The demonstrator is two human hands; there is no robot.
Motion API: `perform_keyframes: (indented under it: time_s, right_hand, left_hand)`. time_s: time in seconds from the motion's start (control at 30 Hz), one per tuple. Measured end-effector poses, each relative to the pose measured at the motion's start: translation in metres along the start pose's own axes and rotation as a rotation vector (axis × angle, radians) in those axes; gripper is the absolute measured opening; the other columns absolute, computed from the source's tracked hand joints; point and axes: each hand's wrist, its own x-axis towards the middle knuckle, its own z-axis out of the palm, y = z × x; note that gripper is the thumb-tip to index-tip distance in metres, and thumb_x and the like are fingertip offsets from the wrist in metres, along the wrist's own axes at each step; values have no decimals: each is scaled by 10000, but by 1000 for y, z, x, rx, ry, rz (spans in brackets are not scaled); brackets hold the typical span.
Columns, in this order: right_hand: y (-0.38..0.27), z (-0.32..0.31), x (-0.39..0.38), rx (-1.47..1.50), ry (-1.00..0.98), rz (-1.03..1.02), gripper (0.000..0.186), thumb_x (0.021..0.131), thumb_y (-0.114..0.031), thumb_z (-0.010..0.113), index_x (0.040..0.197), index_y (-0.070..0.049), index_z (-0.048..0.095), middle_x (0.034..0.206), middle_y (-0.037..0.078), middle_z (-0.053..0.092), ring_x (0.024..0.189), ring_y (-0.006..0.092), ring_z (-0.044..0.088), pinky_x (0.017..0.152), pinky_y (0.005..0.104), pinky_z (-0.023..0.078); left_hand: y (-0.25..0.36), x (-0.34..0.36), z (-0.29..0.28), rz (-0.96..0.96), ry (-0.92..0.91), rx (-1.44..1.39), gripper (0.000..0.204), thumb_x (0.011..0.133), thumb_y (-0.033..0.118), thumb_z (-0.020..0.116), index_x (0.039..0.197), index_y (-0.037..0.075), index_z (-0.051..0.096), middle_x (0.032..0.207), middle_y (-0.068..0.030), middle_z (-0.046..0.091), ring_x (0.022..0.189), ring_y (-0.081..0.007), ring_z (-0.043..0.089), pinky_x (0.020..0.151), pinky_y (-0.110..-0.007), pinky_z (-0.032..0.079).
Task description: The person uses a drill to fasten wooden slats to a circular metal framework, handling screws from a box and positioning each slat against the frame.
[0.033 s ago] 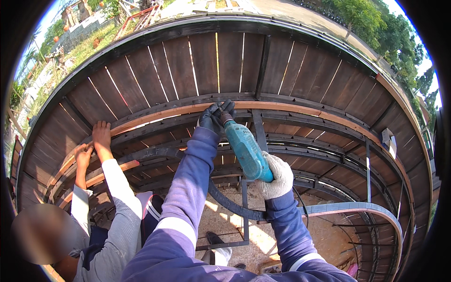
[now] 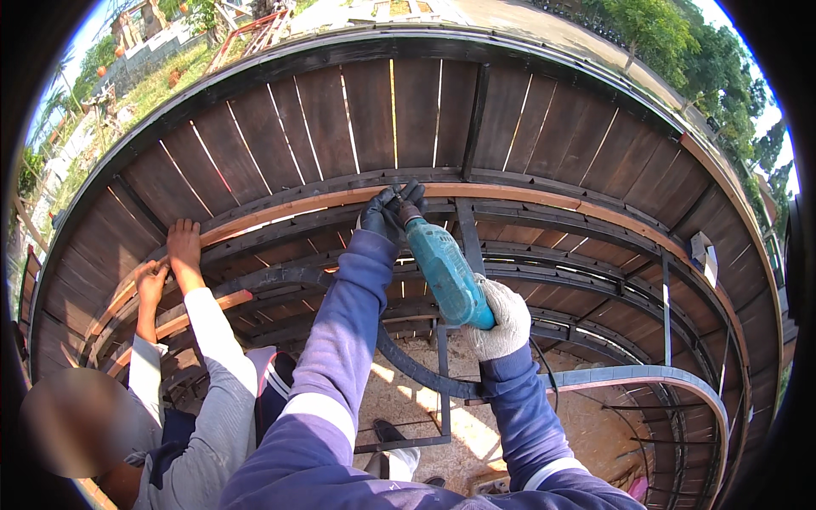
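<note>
A teal power drill (image 2: 446, 272) points away from me, its chuck (image 2: 411, 212) up against a long curved strip of light brown wood (image 2: 510, 192). My right hand (image 2: 501, 320), in a white knit glove, is closed round the drill's rear end. My left hand (image 2: 381, 214), in a dark glove, is bent at the strip beside the chuck, with its fingers curled in. What those fingers pinch is hidden, as is the drill's tip. The strip runs along a black metal frame (image 2: 595, 219) of curved bars.
At the left, a co-worker's two hands (image 2: 184, 242) rest on the same strip. A short wood piece (image 2: 208, 309) sticks out below them. Dark planks (image 2: 374, 119) line the far side. A small box (image 2: 703, 255) lies at the right. A curved grey rail (image 2: 637, 374) and a cable (image 2: 546, 365) are near my right arm.
</note>
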Motion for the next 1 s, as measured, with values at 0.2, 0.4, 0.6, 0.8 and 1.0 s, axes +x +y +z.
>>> perform_keyframes:
  time_s: [0.2, 0.4, 0.6, 0.8, 1.0]
  right_hand:
    - [-3, 1, 2, 13, -7, -46, 525, 589, -128, 844, 1085, -2, 726, 1052, 209, 765, 930, 387, 753, 825, 444, 597]
    - [-7, -3, 5, 3, -13, -76, 561, 567, -122, 852, 1101, -2, 727, 1012, 205, 761, 891, 375, 755, 788, 441, 601]
    - [-14, -7, 7, -163, -66, -138, 665, 554, -199, 870, 1167, 0, 708, 944, 151, 742, 800, 329, 725, 752, 438, 559]
    - [-21, -6, 3, -292, -223, -101, 713, 558, -225, 859, 1225, -24, 708, 1029, 146, 736, 902, 325, 719, 834, 457, 533]
    - [-23, -5, 5, -318, -227, -103, 721, 565, -224, 855, 1234, -11, 691, 1032, 138, 727, 883, 325, 711, 817, 450, 530]
  left_hand:
    - [4, 5, -11, 29, -28, -41, 257, 1047, 145, 514, 1236, -8, 597, 1329, -240, 668, 1267, -393, 637, 1097, -562, 521]
    - [0, 3, -8, 34, 26, -40, 217, 1044, 141, 538, 1195, 1, 606, 1266, -253, 685, 1182, -390, 680, 1025, -557, 573]
    - [3, 0, -14, -86, 25, -59, 234, 1045, 177, 557, 1162, -20, 604, 1163, -238, 707, 1046, -373, 712, 939, -532, 608]
    - [-3, 2, -21, -70, 123, 227, 272, 1044, 185, 554, 1172, -46, 624, 1084, -224, 737, 964, -357, 737, 870, -503, 629]
    - [-7, 9, -18, -80, 160, 282, 315, 1040, 154, 541, 1259, -64, 603, 1132, -225, 734, 1010, -371, 734, 887, -497, 621]
